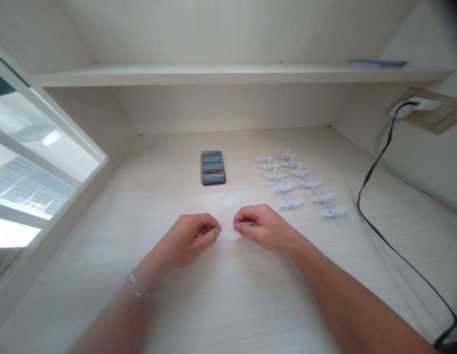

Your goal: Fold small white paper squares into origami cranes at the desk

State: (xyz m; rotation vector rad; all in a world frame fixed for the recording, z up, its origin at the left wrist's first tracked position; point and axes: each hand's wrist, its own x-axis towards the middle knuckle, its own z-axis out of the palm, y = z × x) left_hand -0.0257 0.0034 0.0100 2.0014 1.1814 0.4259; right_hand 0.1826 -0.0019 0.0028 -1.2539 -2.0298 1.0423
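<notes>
Between my two hands a small piece of white paper (230,232) shows faintly against the pale desk. My left hand (197,236), with a clear beaded bracelet at the wrist, pinches thumb to fingers at the paper's left side. Opposite it, my right hand (261,227) is also closed in a pinch on the paper, near its right edge. The paper's exact shape is too washed out to make out. Several folded white paper cranes (291,202) stand in two slanting rows beyond my right hand.
A phone-like dark rectangle (213,168), its face blurred, lies behind my hands. A black cable (378,231) runs from the wall socket (427,110) down the right side. Above the desk (158,167) spans a shelf (243,77); a window (33,162) is at left.
</notes>
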